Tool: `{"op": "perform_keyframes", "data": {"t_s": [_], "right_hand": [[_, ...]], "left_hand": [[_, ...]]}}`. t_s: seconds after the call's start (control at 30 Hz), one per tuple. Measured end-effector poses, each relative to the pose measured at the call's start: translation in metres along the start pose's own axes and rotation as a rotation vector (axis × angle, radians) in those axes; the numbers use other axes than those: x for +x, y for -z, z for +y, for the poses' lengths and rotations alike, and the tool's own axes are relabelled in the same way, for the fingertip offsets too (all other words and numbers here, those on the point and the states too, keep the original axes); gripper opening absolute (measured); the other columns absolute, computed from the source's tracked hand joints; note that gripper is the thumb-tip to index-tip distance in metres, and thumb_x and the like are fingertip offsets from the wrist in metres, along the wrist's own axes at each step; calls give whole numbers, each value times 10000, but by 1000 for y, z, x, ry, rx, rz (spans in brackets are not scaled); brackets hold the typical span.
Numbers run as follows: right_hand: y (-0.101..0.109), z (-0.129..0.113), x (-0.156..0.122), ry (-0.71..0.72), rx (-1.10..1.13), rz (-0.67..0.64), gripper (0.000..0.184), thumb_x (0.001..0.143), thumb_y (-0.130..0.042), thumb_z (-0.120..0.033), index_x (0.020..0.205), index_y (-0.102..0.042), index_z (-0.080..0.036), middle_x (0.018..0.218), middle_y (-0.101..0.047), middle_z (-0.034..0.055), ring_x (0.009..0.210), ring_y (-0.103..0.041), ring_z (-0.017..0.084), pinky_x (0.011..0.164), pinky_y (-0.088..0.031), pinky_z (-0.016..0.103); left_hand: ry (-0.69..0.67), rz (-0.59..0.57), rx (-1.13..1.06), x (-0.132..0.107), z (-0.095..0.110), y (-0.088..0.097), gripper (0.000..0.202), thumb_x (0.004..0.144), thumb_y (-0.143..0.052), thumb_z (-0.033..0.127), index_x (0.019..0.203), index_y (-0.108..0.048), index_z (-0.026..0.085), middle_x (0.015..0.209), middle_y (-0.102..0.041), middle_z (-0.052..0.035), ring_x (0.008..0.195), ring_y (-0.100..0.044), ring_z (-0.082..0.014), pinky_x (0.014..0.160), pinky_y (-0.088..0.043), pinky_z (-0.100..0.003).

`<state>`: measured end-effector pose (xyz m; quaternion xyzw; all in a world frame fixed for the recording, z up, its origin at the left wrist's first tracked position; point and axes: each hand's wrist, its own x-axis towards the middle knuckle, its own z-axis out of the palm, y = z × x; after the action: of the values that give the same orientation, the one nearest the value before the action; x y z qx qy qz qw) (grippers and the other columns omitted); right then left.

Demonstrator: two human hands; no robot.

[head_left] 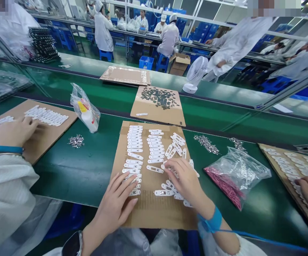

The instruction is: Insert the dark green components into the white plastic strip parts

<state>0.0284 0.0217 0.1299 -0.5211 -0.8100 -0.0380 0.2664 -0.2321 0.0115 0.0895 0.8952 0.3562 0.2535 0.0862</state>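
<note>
My left hand (118,199) lies with its fingers spread over the lower part of a left column of flat white plastic pieces (134,145) on a cardboard sheet (154,217). To the right, my right hand (184,177) has thumb and fingertips pinched on a white plastic piece (163,165), mostly hidden by the fingers. Just beside those fingertips lies a slotted white piece (154,169), below a second column (155,149). Loose white pieces (178,140) are heaped above my right hand, and others (164,192) lie partly under it.
Small metal parts (206,143) and a plastic bag of pink strips (226,188) lie to the right. Dark chips (160,96) cover a farther cardboard. A bagged bottle (88,117) stands left. Co-workers' hands (16,131) work at both sides. A white fan (196,73) stands behind.
</note>
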Motion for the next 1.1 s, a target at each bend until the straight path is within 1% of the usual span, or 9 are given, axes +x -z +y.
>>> {"op": "perform_keyframes", "data": {"t_s": [0.17, 0.27, 0.37, 0.47, 0.63, 0.77, 0.87, 0.97, 1.1], "right_hand": [[-19, -43, -5, 51, 14, -51, 158, 957, -423, -176, 871, -556, -172, 824, -648, 40, 718, -543, 179, 595, -422, 311], [-30, -52, -9, 49, 3, -47, 184, 959, -409, -168, 884, -577, -161, 821, -656, 47, 709, -549, 187, 582, -419, 321], [-23, -39, -10, 15, 20, -23, 153, 955, -444, -200, 993, -586, -155, 905, -677, 58, 787, -578, 192, 653, -464, 324], [-1, -7, -12, -94, 29, 4, 172, 950, -455, -198, 1058, -579, -150, 941, -680, 79, 858, -592, 198, 743, -492, 335], [22, 34, -13, -260, 54, -164, 126, 896, -543, -279, 968, -622, -212, 934, -689, 51, 854, -626, 205, 705, -513, 330], [11, 29, -11, -457, 28, -253, 223, 756, -685, -395, 820, -594, -202, 724, -663, 29, 651, -624, 197, 498, -444, 278], [2, 20, -10, -558, 28, -261, 166, 731, -677, -323, 728, -552, -214, 627, -622, -11, 571, -596, 166, 440, -378, 239], [-1, 19, -10, -593, 63, -221, 138, 722, -658, -256, 714, -526, -216, 593, -610, -36, 510, -575, 139, 403, -357, 218], [3, 19, -11, -536, 134, -100, 98, 778, -626, -247, 760, -538, -205, 600, -627, -34, 479, -567, 115, 433, -446, 217]], "left_hand": [[-11, 4, 5, 3, 2, 0, 421, 907, -475, 202, 1326, -439, 184, 1360, -530, -51, 1326, -376, -237, 1092, -351, -461], [-14, 20, 9, 2, 1, 0, 392, 904, -475, 186, 1296, -467, 178, 1338, -550, -58, 1308, -398, -237, 1084, -355, -453], [-8, 34, 6, 1, 0, 0, 387, 904, -470, 176, 1291, -475, 180, 1328, -558, -53, 1304, -403, -235, 1088, -350, -446], [-39, 21, 33, 2, 2, 4, 392, 906, -461, 160, 1296, -481, 182, 1345, -547, -29, 1315, -384, -225, 1099, -330, -429], [-222, -103, 208, 16, 18, 9, 438, 922, -386, 152, 1356, -439, 168, 1414, -474, 28, 1317, -372, -218, 1130, -224, -402], [-231, -113, 316, 29, 33, 1, 412, 971, -304, 257, 1333, -476, 163, 1374, -522, 21, 1294, -400, -231, 1156, -85, -424], [-191, -122, 342, 33, 36, -7, 425, 984, -272, 287, 1321, -494, 155, 1351, -546, 8, 1305, -389, -225, 1152, -75, -421], [-176, -127, 351, 33, 35, -12, 434, 986, -264, 308, 1338, -477, 168, 1371, -526, 9, 1325, -365, -219, 1138, -125, -418], [-164, -113, 356, 37, 36, -16, 450, 992, -234, 331, 1336, -475, 170, 1375, -522, 16, 1311, -381, -214, 1116, -182, -410]]}}
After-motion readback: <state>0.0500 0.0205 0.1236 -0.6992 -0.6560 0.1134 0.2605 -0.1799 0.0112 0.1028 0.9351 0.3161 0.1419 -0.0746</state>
